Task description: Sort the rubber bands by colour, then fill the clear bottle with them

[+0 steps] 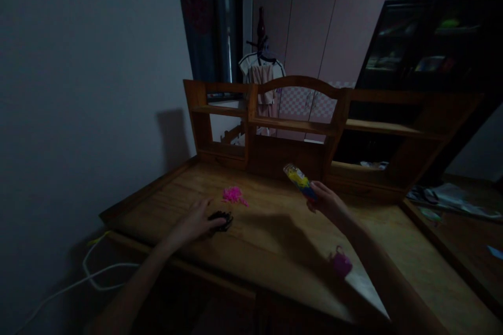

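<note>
My left hand (198, 220) rests low on the wooden desk (267, 251), its fingers curled onto a small black object (222, 218). Just beyond it lies a small bright pink heap (234, 195) on the desk top. My right hand (328, 200) is raised above the desk and grips a long yellow and blue packet (300, 180) that points up and to the left. A small pink item (341, 264) sits near my right forearm, close to the desk's front edge.
A wooden shelf unit (298, 120) stands along the back of the desk. A white cable (94, 272) hangs at the left below the desk. Papers (444, 193) lie on the right side. Clothes hang in front of pink wardrobe doors (314, 36) behind.
</note>
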A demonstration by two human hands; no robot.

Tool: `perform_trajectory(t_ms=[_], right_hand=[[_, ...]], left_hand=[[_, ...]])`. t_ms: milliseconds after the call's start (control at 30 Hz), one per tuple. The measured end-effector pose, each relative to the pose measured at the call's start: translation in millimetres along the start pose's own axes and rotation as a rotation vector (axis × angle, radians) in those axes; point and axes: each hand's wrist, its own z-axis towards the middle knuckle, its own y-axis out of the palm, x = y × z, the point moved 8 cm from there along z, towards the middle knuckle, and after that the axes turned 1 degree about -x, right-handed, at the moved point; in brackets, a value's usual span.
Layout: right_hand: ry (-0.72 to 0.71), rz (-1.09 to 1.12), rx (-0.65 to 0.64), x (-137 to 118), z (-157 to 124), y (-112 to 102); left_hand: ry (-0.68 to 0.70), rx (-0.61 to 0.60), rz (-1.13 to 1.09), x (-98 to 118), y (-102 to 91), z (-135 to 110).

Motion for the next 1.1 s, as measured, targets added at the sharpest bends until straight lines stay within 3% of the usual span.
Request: perform_trajectory(t_ms=[67,133,233,367,500,567,933,1100], right_hand=[[0.122,-0.106,-0.039,15.7,-15.3,23.2],[0.211,-0.257,-0.085,37.4,-29.0,46.6],[0.262,-0.507,-0.141,71.4,-36.5,75.8],[0.264,-0.677,-0.169,99.9,-22.9,100.8],[0.078,-0.87,-0.138,91.4,-2.7,118.0],[0.059,-0.914,-0.148,90.5,2.0,124.6],[-0.115,-0.877,-0.204,86.2,2.5,140.6],[-0.176,-0.818,-0.154,78.5,-7.0,142.2]], left_hand=[[-0.024,-0.092,0.038,-26.0,9.8,-9.9],[-0.01,-0.149,0.021,-34.9,14.4,-13.2],[0.049,-0.195,-0.031,-30.0,15.3,-9.1],[0.065,-0.286,-0.162,-21.2,19.4,-3.4],[0.012,-0.354,-0.278,-16.0,24.5,-3.5],[0.012,-0.339,-0.277,-12.9,24.3,-3.1],[0.144,-0.166,-0.253,0.9,14.6,-7.3],[0.018,-0.173,-0.38,-5.5,21.3,-7.2]])
